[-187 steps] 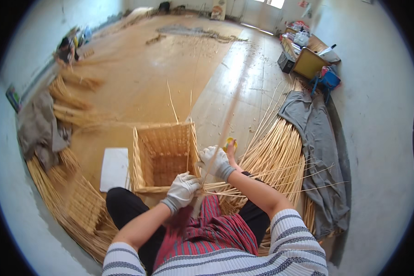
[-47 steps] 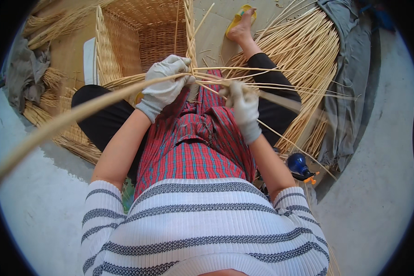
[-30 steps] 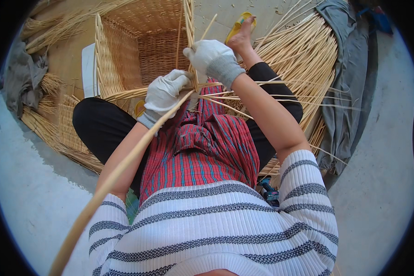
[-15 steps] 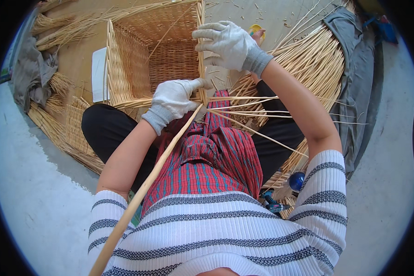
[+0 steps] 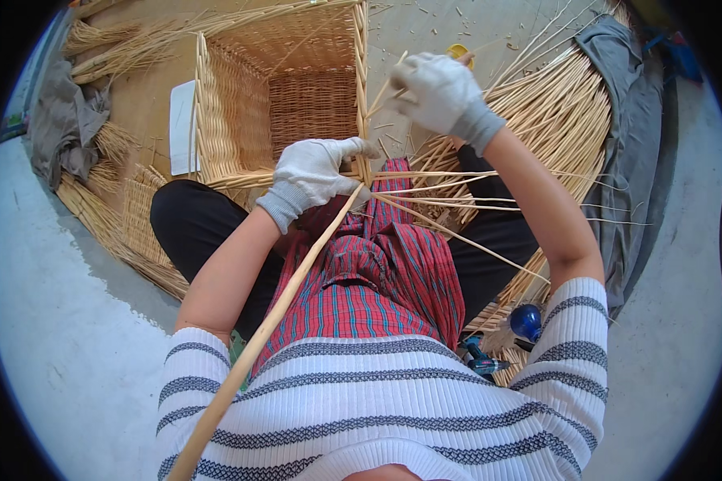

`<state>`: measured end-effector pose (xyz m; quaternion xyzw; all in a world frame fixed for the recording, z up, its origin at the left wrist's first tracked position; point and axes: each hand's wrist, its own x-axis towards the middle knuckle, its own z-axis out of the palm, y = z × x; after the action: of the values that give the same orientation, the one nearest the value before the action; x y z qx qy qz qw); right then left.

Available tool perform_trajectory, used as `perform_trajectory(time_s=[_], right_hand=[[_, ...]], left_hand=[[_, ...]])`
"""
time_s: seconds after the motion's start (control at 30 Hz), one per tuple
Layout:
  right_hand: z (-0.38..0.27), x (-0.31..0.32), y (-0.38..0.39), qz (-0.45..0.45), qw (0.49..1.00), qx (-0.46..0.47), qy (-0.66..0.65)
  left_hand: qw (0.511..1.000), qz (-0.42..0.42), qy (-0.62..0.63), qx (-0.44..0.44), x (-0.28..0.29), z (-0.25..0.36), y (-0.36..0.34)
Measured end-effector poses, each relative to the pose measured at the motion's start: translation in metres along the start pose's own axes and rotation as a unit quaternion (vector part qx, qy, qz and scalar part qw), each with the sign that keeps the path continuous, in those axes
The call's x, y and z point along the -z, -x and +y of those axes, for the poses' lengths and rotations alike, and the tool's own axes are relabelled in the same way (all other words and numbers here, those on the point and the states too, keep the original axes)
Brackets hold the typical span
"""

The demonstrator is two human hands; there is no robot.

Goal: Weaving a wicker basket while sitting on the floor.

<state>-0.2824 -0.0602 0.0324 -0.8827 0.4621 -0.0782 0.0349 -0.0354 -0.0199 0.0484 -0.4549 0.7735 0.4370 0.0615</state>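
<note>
A square wicker basket (image 5: pixel 313 104) lies before me with its opening showing and a braided rim. My left hand (image 5: pixel 317 172), in a white work glove, is closed on the near right corner of that rim, thumb on top. My right hand (image 5: pixel 440 92), gloved alike, is lifted just right of the basket's right rim. Its fingers, somewhat blurred, pinch a thin willow rod (image 5: pixel 387 90) that slants up from the rim. Several loose willow ends (image 5: pixel 457 200) stick out rightward from the corner. One thick rod (image 5: pixel 285 301) runs from that corner down past my left arm.
A large bundle of peeled willow rods (image 5: pixel 557 120) lies at right, partly under grey cloth (image 5: pixel 630 120). More bundles (image 5: pixel 112 232) and a woven panel (image 5: pixel 140 212) are at left. A power drill (image 5: pixel 483 362) and a blue round object (image 5: pixel 525 321) sit near my right elbow.
My right hand has moved right, away from the basket's rim, and its fingers have gone from spread along the rim to pinching a willow rod. The left hand keeps its grip on the corner.
</note>
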Motion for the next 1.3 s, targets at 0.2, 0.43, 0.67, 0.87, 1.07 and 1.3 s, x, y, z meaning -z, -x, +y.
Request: perform_trajectory(time_s=[0.2, 0.43, 0.67, 0.87, 1.07, 1.3], right_hand=[[-0.018, -0.015, -0.001, 0.146, 0.986, -0.047, 0.06], [-0.017, -0.003, -0.008, 0.126, 0.992, -0.03, 0.009], [0.012, 0.007, -0.004, 0.07, 0.992, 0.087, -0.064], [-0.04, -0.014, -0.002, 0.072, 0.988, -0.126, 0.058], [-0.028, -0.022, 0.033, 0.143, 0.984, -0.095, -0.055], [-0.132, -0.073, 0.042, 0.33, 0.816, -0.319, -0.352]], left_hand=[[0.998, 0.025, -0.021, -0.051, -0.003, -0.008, -0.005], [0.976, 0.097, 0.181, -0.068, 0.025, -0.013, -0.034], [0.987, 0.141, 0.063, -0.052, -0.008, -0.016, -0.061], [0.984, 0.123, 0.121, -0.046, -0.006, -0.015, -0.07], [0.935, 0.071, 0.346, 0.031, -0.01, -0.012, -0.063], [0.897, 0.123, 0.423, 0.044, -0.014, 0.002, -0.06]])
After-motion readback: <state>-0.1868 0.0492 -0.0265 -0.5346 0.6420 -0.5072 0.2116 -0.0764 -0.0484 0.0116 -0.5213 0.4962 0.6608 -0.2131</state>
